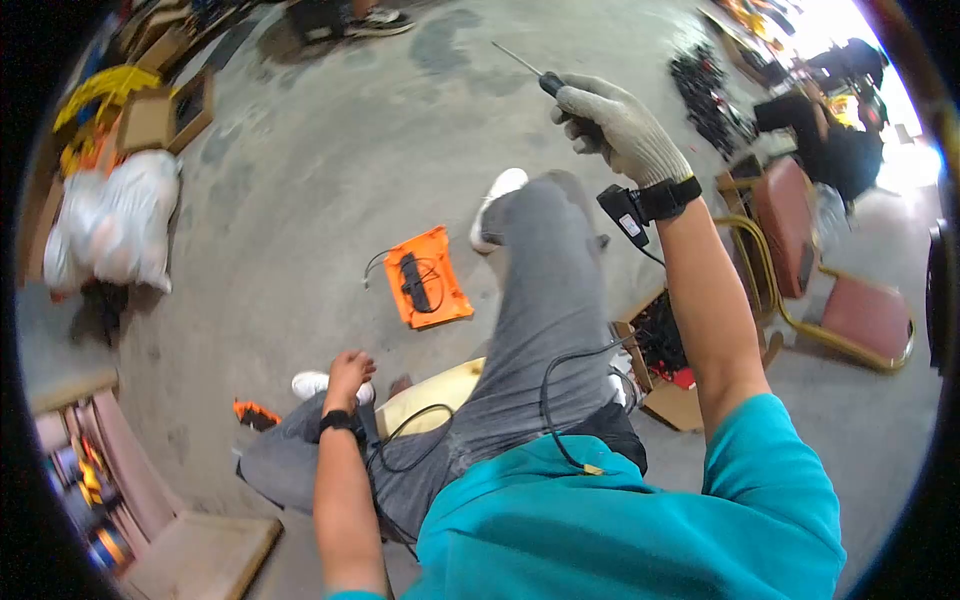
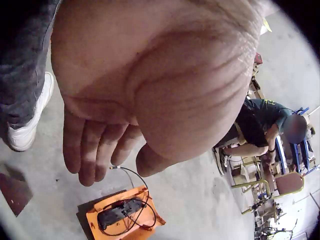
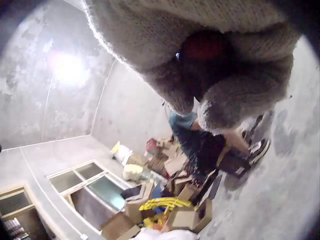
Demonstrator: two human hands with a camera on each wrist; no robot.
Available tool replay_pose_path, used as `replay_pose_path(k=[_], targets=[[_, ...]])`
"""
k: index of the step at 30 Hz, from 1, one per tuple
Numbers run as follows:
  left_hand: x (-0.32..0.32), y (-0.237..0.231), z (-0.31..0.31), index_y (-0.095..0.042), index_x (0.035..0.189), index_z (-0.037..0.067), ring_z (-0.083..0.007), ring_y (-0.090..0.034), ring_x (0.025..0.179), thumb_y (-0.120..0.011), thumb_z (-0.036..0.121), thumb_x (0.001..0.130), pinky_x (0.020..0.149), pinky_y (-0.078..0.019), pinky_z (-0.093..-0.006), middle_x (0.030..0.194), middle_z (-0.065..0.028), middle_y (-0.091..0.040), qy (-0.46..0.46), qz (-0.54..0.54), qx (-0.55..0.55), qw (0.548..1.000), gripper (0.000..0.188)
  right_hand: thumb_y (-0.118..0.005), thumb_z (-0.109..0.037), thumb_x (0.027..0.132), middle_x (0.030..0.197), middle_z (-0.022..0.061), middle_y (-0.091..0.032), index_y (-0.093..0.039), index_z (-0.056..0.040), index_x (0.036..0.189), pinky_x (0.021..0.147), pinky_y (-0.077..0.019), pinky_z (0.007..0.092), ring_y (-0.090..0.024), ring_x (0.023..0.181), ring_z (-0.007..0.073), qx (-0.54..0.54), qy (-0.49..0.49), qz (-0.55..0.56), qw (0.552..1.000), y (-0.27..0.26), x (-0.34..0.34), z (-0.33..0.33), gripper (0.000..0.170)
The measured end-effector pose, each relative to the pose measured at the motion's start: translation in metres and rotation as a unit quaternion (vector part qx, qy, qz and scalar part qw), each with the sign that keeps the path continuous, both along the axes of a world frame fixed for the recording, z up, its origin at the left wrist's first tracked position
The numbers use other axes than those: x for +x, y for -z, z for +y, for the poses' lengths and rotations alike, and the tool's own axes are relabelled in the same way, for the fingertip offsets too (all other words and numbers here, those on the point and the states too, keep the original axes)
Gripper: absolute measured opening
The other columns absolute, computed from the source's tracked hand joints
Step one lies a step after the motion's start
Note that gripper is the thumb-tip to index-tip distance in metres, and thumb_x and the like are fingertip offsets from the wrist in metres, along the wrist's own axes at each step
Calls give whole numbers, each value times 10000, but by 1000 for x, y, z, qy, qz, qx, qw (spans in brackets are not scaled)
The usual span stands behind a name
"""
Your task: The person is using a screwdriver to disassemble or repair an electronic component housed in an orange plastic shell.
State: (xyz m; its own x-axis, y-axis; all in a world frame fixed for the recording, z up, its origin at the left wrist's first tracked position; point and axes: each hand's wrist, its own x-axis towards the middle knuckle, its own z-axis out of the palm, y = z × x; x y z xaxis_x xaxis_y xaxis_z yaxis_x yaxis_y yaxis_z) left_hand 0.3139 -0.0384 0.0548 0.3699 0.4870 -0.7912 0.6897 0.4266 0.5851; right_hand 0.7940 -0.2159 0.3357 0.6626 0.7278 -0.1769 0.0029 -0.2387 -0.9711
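Observation:
My gloved right hand (image 1: 622,128) grips a screwdriver (image 1: 548,82) by its dark handle, raised at the upper right, the thin shaft pointing up and left. In the right wrist view the glove (image 3: 200,65) is curled round the handle (image 3: 205,47). My bare left hand (image 1: 350,374) hovers over the left knee, holding nothing; the left wrist view shows its palm (image 2: 150,85) with fingers loosely extended. On the floor ahead lies an orange plastic part (image 1: 440,290) with a black piece (image 1: 414,283) and a black cable on it, also visible in the left wrist view (image 2: 150,225).
Brown-red chairs (image 1: 785,230) and an open carton (image 1: 672,400) stand on the right. White bags (image 1: 120,220) and cardboard boxes (image 1: 150,118) are at the left. A smaller orange piece (image 1: 256,414) lies near the left leg. Other people are at the far side.

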Motion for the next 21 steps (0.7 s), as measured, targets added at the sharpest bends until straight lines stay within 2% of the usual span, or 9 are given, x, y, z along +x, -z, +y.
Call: replay_pose_path(k=[3,7,9,10,11,13,14,17,21], targets=[[-11,6,7,-591,1137,-30,-241,-694,933,-518,209,1001,789,-544,-349,1062,-150,-691,14,33,-21,999,285,-630,-272,938,819,15,-605,-615,14,1210,534,-448,209,-530,599,59,-28,106,31,994,29,16,-82,396],[-20,-1,11,-582,1074,-25,-243,-700,865,-529,183,995,704,-568,-342,974,-147,-691,3,41,-5,999,229,-597,-296,885,726,60,-595,-628,-49,800,541,-454,328,-552,564,147,-113,180,109,971,147,-1,-192,263],[-17,0,16,-561,1142,-35,-253,-699,906,-519,192,1002,736,-568,-344,1035,-169,-686,17,48,-17,999,270,-589,-301,842,606,110,-560,-626,-5,736,572,-462,388,-576,559,251,-170,72,-104,977,219,-26,-248,316],[-18,-1,18,-539,1210,-44,-263,-698,947,-510,201,1008,769,-569,-347,1096,-192,-681,18,58,-29,998,319,-601,-345,818,625,113,-604,-655,-3,727,568,-456,392,-596,574,239,-281,192,92,936,249,-46,-264,358],[-13,-6,16,-539,1210,-44,-263,-698,947,-510,201,1008,769,-569,-347,1096,-192,-681,25,65,-29,997,319,-577,-299,902,598,51,-552,-631,-57,718,513,-400,337,-535,536,148,-298,136,71,942,257,-68,-275,309],[-1,-19,11,-536,1216,-45,-261,-695,954,-515,196,1006,775,-566,-344,1112,-195,-678,27,76,-29,996,320,-603,-377,888,722,155,-660,-656,-26,766,650,-472,427,-631,690,279,-400,159,210,878,291,-105,-294,375],[2,-16,13,-536,1216,-45,-261,-695,954,-515,196,1006,775,-566,-344,1112,-195,-678,33,83,-27,996,320,-661,-422,782,779,139,-711,-715,-15,826,693,-522,398,-694,735,263,-435,95,29,895,299,-124,-298,413],[8,-15,17,-551,1187,-36,-253,-692,939,-519,195,1005,782,-557,-338,1084,-172,-680,27,88,-51,994,295,-651,-404,788,1028,224,-703,-737,-53,954,825,-532,433,-690,950,360,-454,-62,61,887,400,-165,-345,398],[39,-42,6,-571,1129,-8,-231,-686,910,-528,200,1009,774,-541,-329,1019,-124,-677,39,99,-14,994,244,-650,-400,777,974,236,-701,-725,-46,973,843,-520,415,-681,976,358,-498,19,71,864,343,-174,-305,411]])
